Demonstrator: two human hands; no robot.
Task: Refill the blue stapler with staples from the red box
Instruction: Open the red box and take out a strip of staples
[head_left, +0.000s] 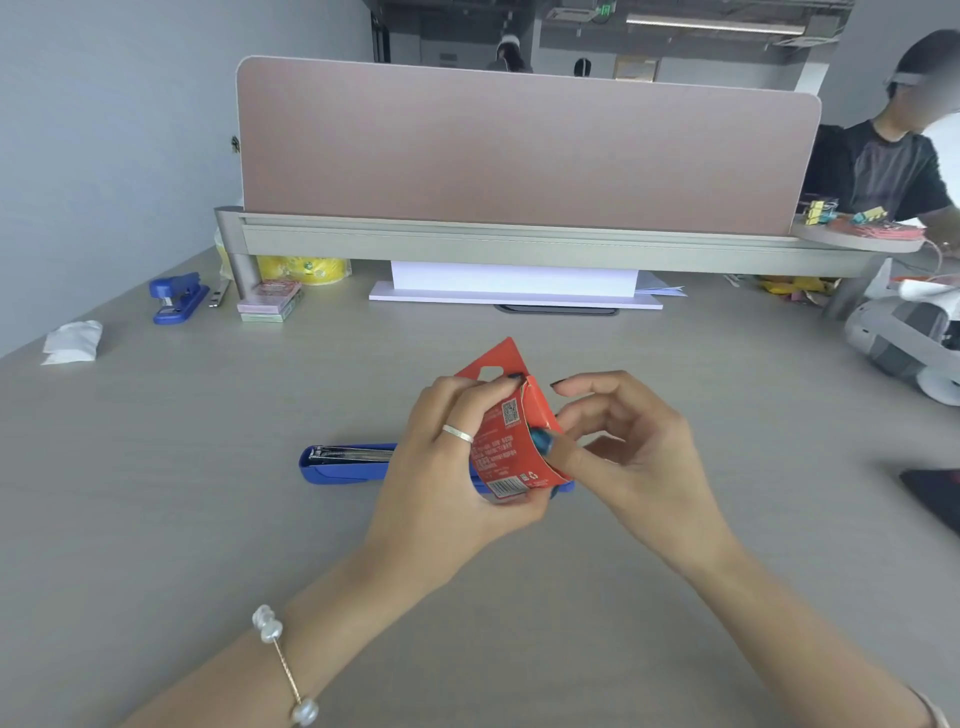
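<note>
- Above the blue stapler (353, 462), which lies opened flat on the desk (208, 519), the left hand (457, 467) grips the red box (511, 441).
- Right hand (623, 452) pinches the box's open flap edge, fingers curled.

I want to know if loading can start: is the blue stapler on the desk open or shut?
Open. The blue stapler lies flat with its metal staple channel exposed on top; the hands hide its right part.

On the red box (511, 441) I hold, a QR code, a barcode, a recycling mark, lines of white print too small for me to read
</note>
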